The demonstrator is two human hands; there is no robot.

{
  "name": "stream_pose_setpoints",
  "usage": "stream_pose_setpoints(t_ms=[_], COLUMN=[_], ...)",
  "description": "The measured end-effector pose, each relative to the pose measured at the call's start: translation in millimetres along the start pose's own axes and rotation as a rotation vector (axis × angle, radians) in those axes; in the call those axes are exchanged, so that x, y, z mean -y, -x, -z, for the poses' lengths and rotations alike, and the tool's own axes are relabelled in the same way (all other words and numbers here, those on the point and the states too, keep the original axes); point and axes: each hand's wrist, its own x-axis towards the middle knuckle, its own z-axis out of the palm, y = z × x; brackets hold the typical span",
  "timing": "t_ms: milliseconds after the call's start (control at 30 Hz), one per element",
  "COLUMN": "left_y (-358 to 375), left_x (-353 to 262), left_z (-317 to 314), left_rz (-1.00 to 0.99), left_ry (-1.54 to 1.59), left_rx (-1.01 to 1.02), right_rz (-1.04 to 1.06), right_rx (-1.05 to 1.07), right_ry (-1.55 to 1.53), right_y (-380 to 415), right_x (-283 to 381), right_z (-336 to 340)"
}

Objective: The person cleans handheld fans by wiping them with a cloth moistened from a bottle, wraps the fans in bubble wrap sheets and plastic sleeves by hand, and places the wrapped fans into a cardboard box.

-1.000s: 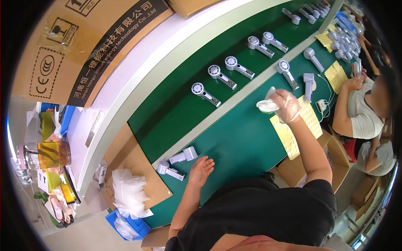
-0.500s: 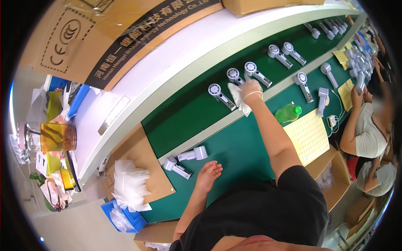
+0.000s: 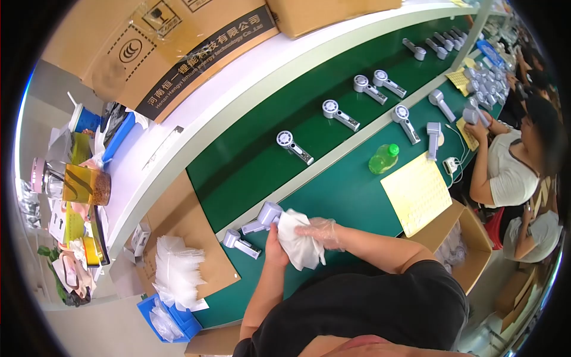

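Note:
My left hand [image 3: 276, 249] is closed around a pale lilac handheld fan [image 3: 270, 212], whose round head sticks out above my fingers. A crumpled white cloth [image 3: 302, 241] covers the rest of that fan. My right hand [image 3: 322, 232], in a clear plastic glove, presses the cloth around it from the right. Just left of my hands, another handheld fan [image 3: 253, 227] lies on the green bench, partly hidden behind the held one. Beside it lies a further handheld fan [image 3: 241, 243] with its handle pointing right.
Several fans stand along the green shelf [image 3: 238, 172]. A green bottle [image 3: 383, 159], a yellow sheet [image 3: 416, 193] and a white charger [image 3: 452, 165] are to the right. White sleeves [image 3: 178, 268] lie on cardboard at left, above a blue bin [image 3: 169, 318]. A co-worker [image 3: 505, 166] handles a fan.
My right hand has come back from the shelf to my left hand with the cloth and a fan. One fan is gone from the shelf row. My left hand has closed on the fan.

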Motion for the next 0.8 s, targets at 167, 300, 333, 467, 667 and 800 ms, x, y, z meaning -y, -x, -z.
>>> stream_pose_setpoints(t_ms=[167, 300, 333, 467, 667, 800], left_y=[45, 54, 55, 59, 86, 104], left_x=[-4, 7, 13, 37, 19, 26], left_z=[10, -48, -58, -92, -89, -103], left_rz=[-0.113, 0.178, 0.238, 0.400, 0.132, -0.187], left_ry=[-0.333, -0.566, -0.682, -0.934, -1.401, -1.539], left_rx=[-0.637, -0.731, -0.693, -0.608, -0.493, -0.788], right_rz=[0.046, 0.953, 0.958, 1.225, 0.082, -0.155], right_rx=[-0.122, -0.307, -0.356, 0.086, 0.038, 0.196], right_ry=[-0.087, 1.180, 1.105, 1.570, 0.523, -0.193], right_y=[36, 27, 25, -6, -33, -54], right_x=[10, 14, 4, -22, -17, -36], right_z=[4, 8, -2, 3, -26, -36])
